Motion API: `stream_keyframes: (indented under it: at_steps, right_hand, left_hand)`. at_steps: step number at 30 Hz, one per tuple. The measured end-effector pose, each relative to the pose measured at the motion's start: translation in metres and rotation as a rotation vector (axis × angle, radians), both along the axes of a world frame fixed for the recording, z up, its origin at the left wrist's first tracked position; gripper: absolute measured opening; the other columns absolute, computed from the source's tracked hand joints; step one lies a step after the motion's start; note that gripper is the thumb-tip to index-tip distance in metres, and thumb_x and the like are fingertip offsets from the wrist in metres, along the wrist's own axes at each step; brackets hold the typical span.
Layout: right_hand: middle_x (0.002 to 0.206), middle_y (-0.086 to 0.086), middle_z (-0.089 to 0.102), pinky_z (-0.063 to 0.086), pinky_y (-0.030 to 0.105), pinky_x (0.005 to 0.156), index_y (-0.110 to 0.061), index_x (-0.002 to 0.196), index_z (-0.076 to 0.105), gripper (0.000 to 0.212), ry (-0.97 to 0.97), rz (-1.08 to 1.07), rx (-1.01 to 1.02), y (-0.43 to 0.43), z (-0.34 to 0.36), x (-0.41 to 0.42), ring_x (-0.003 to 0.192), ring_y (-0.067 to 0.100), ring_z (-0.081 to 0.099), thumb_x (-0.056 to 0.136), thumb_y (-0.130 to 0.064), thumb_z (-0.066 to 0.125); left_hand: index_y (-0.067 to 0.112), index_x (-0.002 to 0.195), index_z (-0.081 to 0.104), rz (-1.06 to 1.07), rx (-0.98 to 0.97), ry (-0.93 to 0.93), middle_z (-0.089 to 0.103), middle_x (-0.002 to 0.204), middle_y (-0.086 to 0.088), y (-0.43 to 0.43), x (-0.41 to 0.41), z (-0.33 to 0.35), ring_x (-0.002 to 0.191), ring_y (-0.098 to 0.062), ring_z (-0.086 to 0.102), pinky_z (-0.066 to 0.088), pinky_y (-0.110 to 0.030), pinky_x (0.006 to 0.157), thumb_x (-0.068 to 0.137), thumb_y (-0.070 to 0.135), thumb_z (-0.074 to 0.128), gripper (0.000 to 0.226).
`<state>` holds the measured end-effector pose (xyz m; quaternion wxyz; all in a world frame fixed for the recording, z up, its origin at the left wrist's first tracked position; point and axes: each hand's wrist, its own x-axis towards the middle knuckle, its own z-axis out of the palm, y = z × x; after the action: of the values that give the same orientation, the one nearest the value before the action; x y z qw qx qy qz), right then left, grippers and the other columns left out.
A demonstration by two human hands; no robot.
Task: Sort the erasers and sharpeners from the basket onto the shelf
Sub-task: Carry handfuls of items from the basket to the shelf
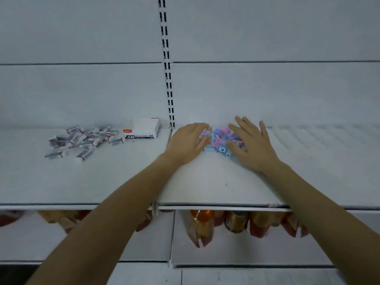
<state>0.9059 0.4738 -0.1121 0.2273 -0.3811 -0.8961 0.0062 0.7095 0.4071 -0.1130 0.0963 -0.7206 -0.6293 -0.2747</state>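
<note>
Now left hand (pixel 186 141) and right hand (pixel 251 145), fingers (pixel 242 123) straight, flank the blue-and-pink plastic sharpener pile (pixel 219 138) on the white metal shelf (pixel 205 182). Well left, sleeved white erasers (pixel 82 140) lie scattered.

I have both bare arms stretched forward, left hand (pixel 188 141) and right hand (pixel 251 144) palm-down, fingers straight, angled toward each other, slightly apart.
</note>
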Motion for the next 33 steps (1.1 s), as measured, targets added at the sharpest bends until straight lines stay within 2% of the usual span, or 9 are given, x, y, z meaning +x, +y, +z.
stream_keyframes:
  at_steps: [4, 7, 10, 18, 20, 23, 27, 33]
  right_hand:
    - [0.151, 0.003, 0.027, -0.013, 0.029, 0.11, -0.019, 0.138, 0.04, 0.075, -0.006, 0.115, 0.098, -0.021, 0.015, -0.023, 0.142, 0.018, 0.018, 0.08, -0.061, 0.017]
    - [0.145, 0.01, 0.038, -0.003, 0.037, 0.112, -0.011, 0.131, 0.05, 0.069, -0.037, 0.186, 0.156, -0.044, 0.024, -0.056, 0.137, 0.027, 0.03, 0.084, -0.055, 0.025]
    - [0.143, 0.011, 0.041, 0.003, 0.039, 0.112, -0.011, 0.131, 0.049, 0.066, -0.07, 0.241, 0.177, -0.074, 0.037, -0.102, 0.135, 0.028, 0.033, 0.086, -0.053, 0.025]
    - [0.142, 0.013, 0.042, 0.022, 0.039, 0.11, -0.01, 0.134, 0.046, 0.064, -0.086, 0.509, 0.18, -0.186, 0.058, -0.255, 0.129, 0.03, 0.042, 0.088, -0.05, 0.027]
    - [0.142, 0.013, 0.041, 0.025, 0.041, 0.11, -0.01, 0.134, 0.045, 0.065, -0.087, 0.577, 0.2, -0.218, 0.063, -0.296, 0.129, 0.03, 0.042, 0.088, -0.051, 0.026]
    - [0.147, 0.011, 0.035, 0.022, 0.036, 0.111, -0.012, 0.138, 0.039, 0.066, -0.07, 0.659, 0.224, -0.258, 0.065, -0.349, 0.133, 0.026, 0.036, 0.088, -0.053, 0.025]
    - [0.152, 0.003, 0.024, 0.016, 0.026, 0.111, -0.019, 0.144, 0.026, 0.055, -0.065, 0.761, 0.182, -0.303, 0.067, -0.42, 0.138, 0.019, 0.025, 0.096, -0.044, 0.037]
    - [0.151, 0.001, 0.027, 0.022, 0.026, 0.107, -0.02, 0.145, 0.022, 0.055, -0.092, 0.852, 0.167, -0.336, 0.089, -0.51, 0.135, 0.018, 0.027, 0.096, -0.041, 0.036]
  left_hand:
    - [0.001, 0.113, 0.061, 0.026, -0.012, 0.115, 0.067, 0.107, -0.016, -0.01, -0.025, 0.024, 0.095, -0.033, 0.064, 0.05, -0.038, 0.081, 0.089, 0.039, 0.033, 0.053]
    - [0.003, 0.123, 0.055, 0.101, 0.0, 0.194, 0.061, 0.12, -0.016, -0.029, -0.059, 0.058, 0.109, -0.033, 0.057, 0.043, -0.039, 0.09, 0.091, 0.04, 0.031, 0.054]
    - [0.008, 0.131, 0.047, 0.216, 0.038, 0.234, 0.054, 0.13, -0.013, -0.062, -0.104, 0.088, 0.119, -0.03, 0.048, 0.035, -0.038, 0.097, 0.095, 0.036, 0.034, 0.047]
    - [0.011, 0.134, 0.044, 0.45, 0.089, 0.304, 0.053, 0.132, -0.011, -0.205, -0.243, 0.112, 0.122, -0.029, 0.047, 0.035, -0.039, 0.098, 0.097, 0.031, 0.039, 0.042]
    - [0.012, 0.135, 0.043, 0.511, 0.103, 0.282, 0.052, 0.133, -0.01, -0.245, -0.276, 0.115, 0.122, -0.029, 0.047, 0.035, -0.039, 0.098, 0.098, 0.032, 0.038, 0.042]
    - [0.013, 0.136, 0.041, 0.603, 0.103, 0.23, 0.051, 0.134, -0.009, -0.304, -0.316, 0.116, 0.123, -0.028, 0.045, 0.035, -0.039, 0.098, 0.098, 0.033, 0.037, 0.042]
    - [0.013, 0.136, 0.041, 0.737, 0.083, 0.158, 0.048, 0.136, -0.009, -0.381, -0.379, 0.118, 0.126, -0.028, 0.042, 0.035, -0.039, 0.099, 0.099, 0.033, 0.035, 0.043]
    - [0.014, 0.139, 0.039, 0.871, 0.096, 0.001, 0.042, 0.143, -0.007, -0.455, -0.461, 0.112, 0.133, -0.023, 0.035, 0.03, -0.037, 0.106, 0.099, 0.035, 0.033, 0.045]
